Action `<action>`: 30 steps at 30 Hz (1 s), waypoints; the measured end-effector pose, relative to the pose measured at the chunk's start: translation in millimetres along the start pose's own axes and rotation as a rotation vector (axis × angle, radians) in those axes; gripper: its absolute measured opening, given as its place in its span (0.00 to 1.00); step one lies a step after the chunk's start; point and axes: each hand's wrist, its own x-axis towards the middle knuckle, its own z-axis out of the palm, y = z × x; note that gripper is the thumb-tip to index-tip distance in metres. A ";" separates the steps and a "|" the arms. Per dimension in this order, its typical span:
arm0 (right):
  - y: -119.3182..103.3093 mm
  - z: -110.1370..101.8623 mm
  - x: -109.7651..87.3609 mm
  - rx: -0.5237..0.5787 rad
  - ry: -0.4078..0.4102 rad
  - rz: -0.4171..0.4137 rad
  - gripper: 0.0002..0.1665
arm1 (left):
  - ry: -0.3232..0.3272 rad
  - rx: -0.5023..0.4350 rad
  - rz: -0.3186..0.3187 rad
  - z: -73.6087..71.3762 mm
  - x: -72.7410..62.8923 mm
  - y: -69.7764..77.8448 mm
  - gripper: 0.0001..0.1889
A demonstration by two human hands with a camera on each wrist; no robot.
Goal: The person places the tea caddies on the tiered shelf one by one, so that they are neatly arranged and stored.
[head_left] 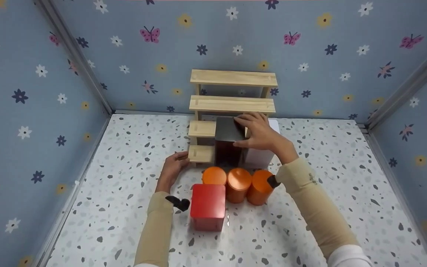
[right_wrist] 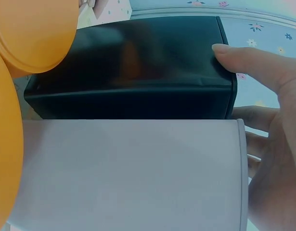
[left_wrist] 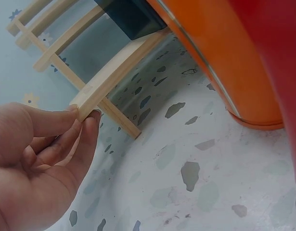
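Observation:
A stepped wooden rack (head_left: 232, 104) stands at the back wall. With thumb and fingers, my left hand (head_left: 171, 168) pinches the left end of its lowest step (left_wrist: 109, 72). My right hand (head_left: 263, 135) holds a tall black box (head_left: 230, 129) near its top, thumb on the front face (right_wrist: 152, 57) and the other fingers behind. The black box is upright, its lower end at the lowest step; whether it rests there I cannot tell. Close on its right stands a white box (head_left: 261, 157), partly hidden by the right hand and forearm in the head view.
Three orange canisters (head_left: 239, 180) stand in a row in front of the rack. Nearer to me is a red box (head_left: 208, 202), ahead of the left canister. Flowered panels (head_left: 124, 48) wall in the speckled tabletop (head_left: 135, 148) at the back and sides.

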 end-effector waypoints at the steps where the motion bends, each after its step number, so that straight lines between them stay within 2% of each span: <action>1: 0.0 -0.2 -0.1 0.001 0.002 0.001 0.50 | -0.001 0.000 0.000 0.1 0.3 0.2 0.21; 9: 0.1 2.7 -1.5 0.020 0.021 -0.018 0.49 | -0.006 -0.035 -0.011 0.4 2.0 0.5 0.21; 19: -1.2 7.8 -6.7 0.014 0.096 -0.081 0.49 | -0.009 0.003 -0.025 0.6 2.2 -0.5 0.21; 30: -11.9 4.6 -19.9 0.079 0.194 -0.139 0.47 | -0.004 0.016 -0.037 0.6 2.6 1.5 0.21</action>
